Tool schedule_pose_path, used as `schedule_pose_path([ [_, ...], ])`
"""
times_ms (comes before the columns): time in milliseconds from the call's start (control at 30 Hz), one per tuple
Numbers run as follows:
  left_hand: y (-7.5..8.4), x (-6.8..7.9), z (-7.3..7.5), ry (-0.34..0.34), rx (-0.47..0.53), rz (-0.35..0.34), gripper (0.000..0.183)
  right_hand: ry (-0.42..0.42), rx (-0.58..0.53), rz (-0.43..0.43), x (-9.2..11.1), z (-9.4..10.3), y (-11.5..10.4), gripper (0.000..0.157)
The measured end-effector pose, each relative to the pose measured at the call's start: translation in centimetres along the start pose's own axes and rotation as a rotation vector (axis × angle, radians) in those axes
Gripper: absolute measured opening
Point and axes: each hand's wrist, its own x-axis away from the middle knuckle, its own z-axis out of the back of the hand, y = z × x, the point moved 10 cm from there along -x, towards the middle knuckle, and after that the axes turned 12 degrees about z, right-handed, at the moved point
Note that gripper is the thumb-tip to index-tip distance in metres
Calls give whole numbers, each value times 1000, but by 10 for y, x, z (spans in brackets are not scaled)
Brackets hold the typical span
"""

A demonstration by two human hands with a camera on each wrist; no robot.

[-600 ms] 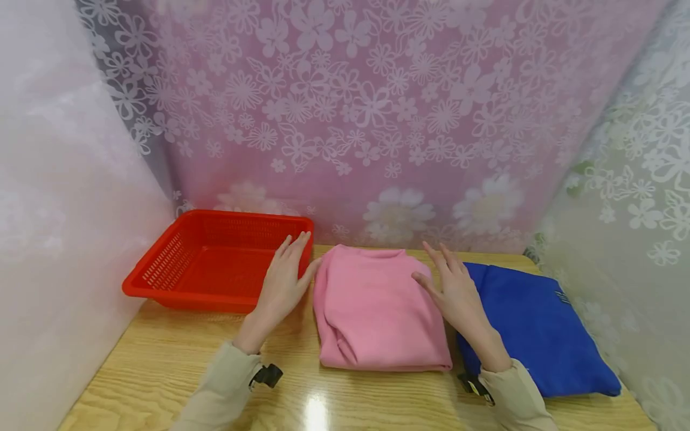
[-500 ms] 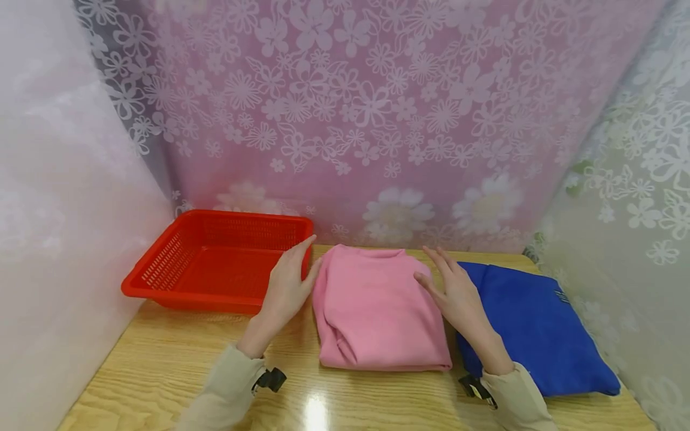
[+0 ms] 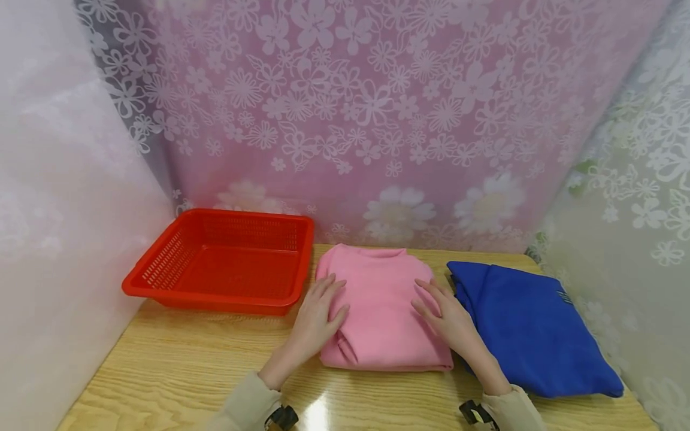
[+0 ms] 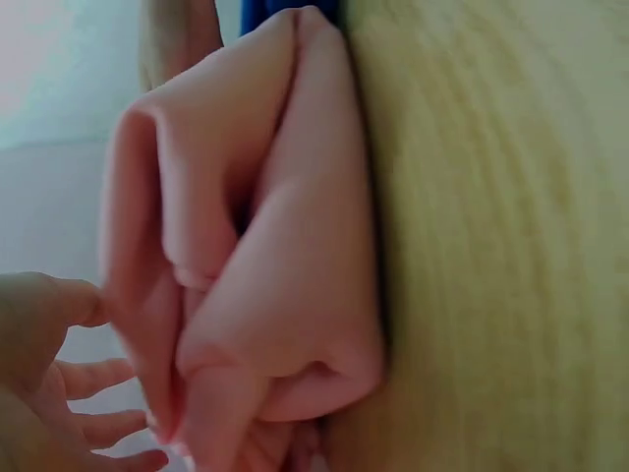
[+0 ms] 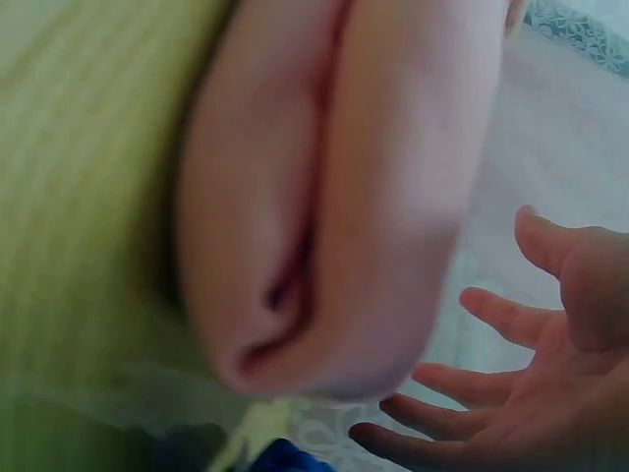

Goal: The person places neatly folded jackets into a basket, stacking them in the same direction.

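A folded pink garment [image 3: 385,311] with a neckline at its far edge lies on the wooden table. My left hand [image 3: 312,320] is at its left side, fingers spread and slightly bent. Over the right side is my right hand [image 3: 453,320], its fingers apart. In the left wrist view, the fingertips of the left hand [image 4: 59,393] meet or nearly meet the cloth's upper layer. The right wrist view has the right hand [image 5: 521,374] beside the thick folded edge; whether it touches is hard to tell. Neither hand grips the cloth.
A red plastic basket [image 3: 202,300] with slotted walls stands at the back left. Folded blue cloth [image 3: 533,329] lies right of the pink garment, under or near the right forearm. Flowered curtains [image 3: 345,120] close off the back and sides of the wooden table [image 3: 178,359].
Both hands have drawn back toward the near edge. The left one has also shifted right, away from the basket and onto the pink garment's side. Garments and basket stay put.
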Motion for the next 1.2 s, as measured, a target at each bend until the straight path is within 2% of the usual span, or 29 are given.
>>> schedule_pose_path([
  [67,-10,2,-6,-13,-7,38,44,-26,10,-20,3,-7,4,64],
  [133,-22,3,-11,-39,3,103,46,-58,3,-49,6,-13,9,66],
  [267,-46,6,-20,-130,88,260,49,-118,-63,-108,12,-23,19,71],
  [333,-53,7,-22,-170,140,305,51,-134,-117,-116,14,-26,23,71],
  [467,-57,8,-26,-212,228,339,52,-152,-199,-131,19,-31,30,71],
  [600,-60,8,-30,-237,371,370,51,-153,-275,-171,22,-35,36,71],
  [700,-62,8,-33,-258,471,407,51,-143,-381,-198,23,-38,38,70],
  [900,-69,11,-37,-299,557,478,54,-138,-563,-249,24,-43,39,70],
  [1133,-77,10,-50,-410,791,520,67,-147,-698,-272,25,-46,38,70],
  [1200,-78,10,-53,-435,824,525,70,-148,-716,-274,25,-46,38,70],
])
